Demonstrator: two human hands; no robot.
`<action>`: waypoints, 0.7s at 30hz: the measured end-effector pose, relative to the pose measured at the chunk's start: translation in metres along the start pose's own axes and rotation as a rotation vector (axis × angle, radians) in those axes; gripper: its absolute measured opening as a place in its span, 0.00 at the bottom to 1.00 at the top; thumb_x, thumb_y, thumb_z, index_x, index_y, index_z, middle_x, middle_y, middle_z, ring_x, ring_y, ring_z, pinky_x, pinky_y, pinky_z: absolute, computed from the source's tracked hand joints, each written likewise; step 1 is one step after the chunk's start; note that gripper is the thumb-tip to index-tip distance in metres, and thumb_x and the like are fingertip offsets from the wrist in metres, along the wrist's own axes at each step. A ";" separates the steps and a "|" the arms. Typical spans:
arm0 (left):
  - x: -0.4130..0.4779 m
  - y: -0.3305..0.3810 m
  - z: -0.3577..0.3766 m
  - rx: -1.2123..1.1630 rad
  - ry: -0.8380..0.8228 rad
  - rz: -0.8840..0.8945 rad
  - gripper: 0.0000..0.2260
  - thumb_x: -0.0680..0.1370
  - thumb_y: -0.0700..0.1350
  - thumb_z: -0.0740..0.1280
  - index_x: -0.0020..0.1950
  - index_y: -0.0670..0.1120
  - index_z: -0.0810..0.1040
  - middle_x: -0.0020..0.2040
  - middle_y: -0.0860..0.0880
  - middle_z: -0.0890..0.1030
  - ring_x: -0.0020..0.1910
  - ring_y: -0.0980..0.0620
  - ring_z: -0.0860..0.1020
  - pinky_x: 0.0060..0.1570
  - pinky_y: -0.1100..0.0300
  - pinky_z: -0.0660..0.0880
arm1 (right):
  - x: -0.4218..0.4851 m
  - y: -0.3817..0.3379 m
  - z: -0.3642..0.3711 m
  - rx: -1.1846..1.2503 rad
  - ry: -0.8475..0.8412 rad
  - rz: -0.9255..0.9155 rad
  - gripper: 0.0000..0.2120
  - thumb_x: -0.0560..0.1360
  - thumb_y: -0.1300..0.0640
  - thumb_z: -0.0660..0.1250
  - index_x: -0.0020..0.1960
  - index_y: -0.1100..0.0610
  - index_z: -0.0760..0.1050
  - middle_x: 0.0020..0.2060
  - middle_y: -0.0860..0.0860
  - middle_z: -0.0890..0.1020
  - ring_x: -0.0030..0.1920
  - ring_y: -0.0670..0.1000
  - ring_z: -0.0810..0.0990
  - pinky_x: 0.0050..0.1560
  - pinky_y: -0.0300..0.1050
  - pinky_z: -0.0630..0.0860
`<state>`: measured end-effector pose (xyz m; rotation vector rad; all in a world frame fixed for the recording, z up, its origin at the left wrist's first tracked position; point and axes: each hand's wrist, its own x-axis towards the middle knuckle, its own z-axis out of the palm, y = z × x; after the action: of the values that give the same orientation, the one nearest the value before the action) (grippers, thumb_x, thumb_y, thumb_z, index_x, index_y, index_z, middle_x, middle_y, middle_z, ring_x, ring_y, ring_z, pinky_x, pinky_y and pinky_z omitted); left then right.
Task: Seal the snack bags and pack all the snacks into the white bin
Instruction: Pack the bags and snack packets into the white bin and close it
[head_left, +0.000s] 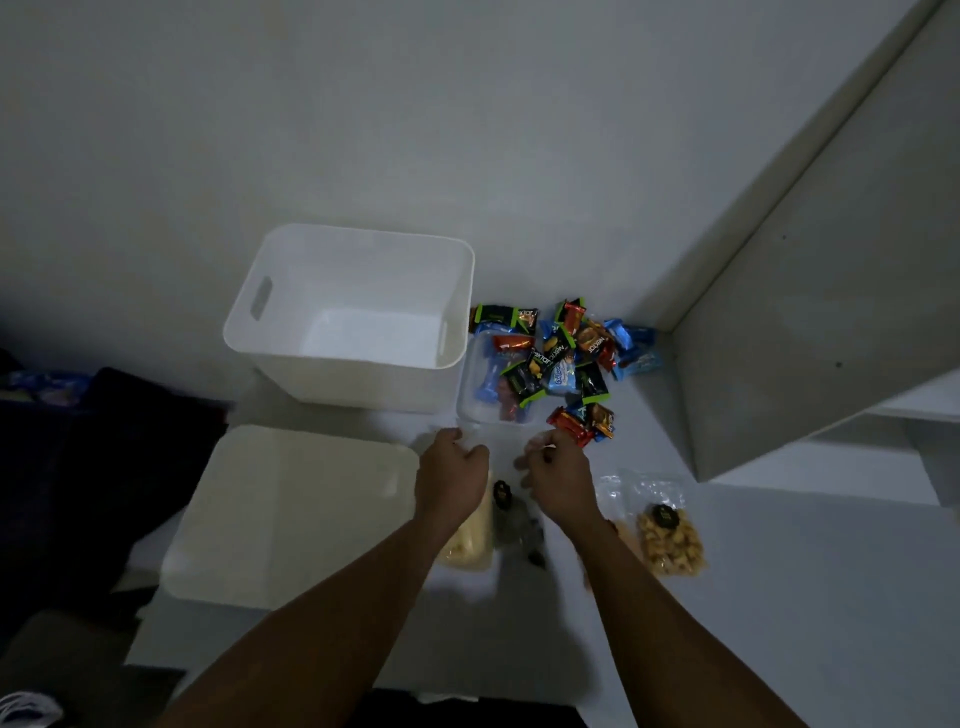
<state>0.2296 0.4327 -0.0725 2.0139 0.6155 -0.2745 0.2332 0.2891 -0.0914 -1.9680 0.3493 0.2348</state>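
Snack bag (467, 545) top seems pinched by the curled left hand (451, 464) and right hand (555, 469). Uneven pressing could leave a gap, spilling later.

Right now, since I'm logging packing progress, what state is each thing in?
white bin: upright, open, empty.
cream lid: off, flat before the bin.
clear bag: top pinched by both hands; seal unclear.
left hand: pinching the bag top.
right hand: pinching the bag top.
nut bag: lying flat, untouched; seal unclear.
wrapped snacks: piled beside bin, unpacked.
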 end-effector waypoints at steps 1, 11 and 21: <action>-0.002 0.000 -0.004 -0.045 -0.011 0.016 0.19 0.76 0.47 0.65 0.66 0.43 0.75 0.57 0.45 0.81 0.55 0.44 0.79 0.52 0.56 0.72 | -0.007 -0.006 0.001 -0.011 0.029 -0.028 0.05 0.81 0.55 0.61 0.46 0.50 0.72 0.41 0.53 0.85 0.38 0.53 0.85 0.41 0.55 0.83; -0.017 0.045 -0.104 -0.443 0.112 0.340 0.12 0.79 0.48 0.66 0.40 0.40 0.76 0.35 0.45 0.78 0.34 0.51 0.74 0.36 0.60 0.71 | -0.056 -0.147 0.007 0.057 0.411 -0.364 0.01 0.75 0.61 0.64 0.46 0.57 0.74 0.35 0.50 0.80 0.34 0.45 0.77 0.34 0.43 0.75; 0.050 0.125 -0.219 -0.542 0.330 0.487 0.05 0.75 0.45 0.68 0.41 0.54 0.80 0.41 0.51 0.85 0.42 0.51 0.84 0.46 0.55 0.80 | -0.021 -0.277 0.017 0.146 0.308 -0.491 0.04 0.77 0.62 0.63 0.51 0.56 0.70 0.46 0.55 0.80 0.35 0.56 0.85 0.36 0.59 0.83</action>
<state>0.3247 0.5875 0.1090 1.6158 0.3286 0.4796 0.3098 0.4141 0.1448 -1.8790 0.0669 -0.4013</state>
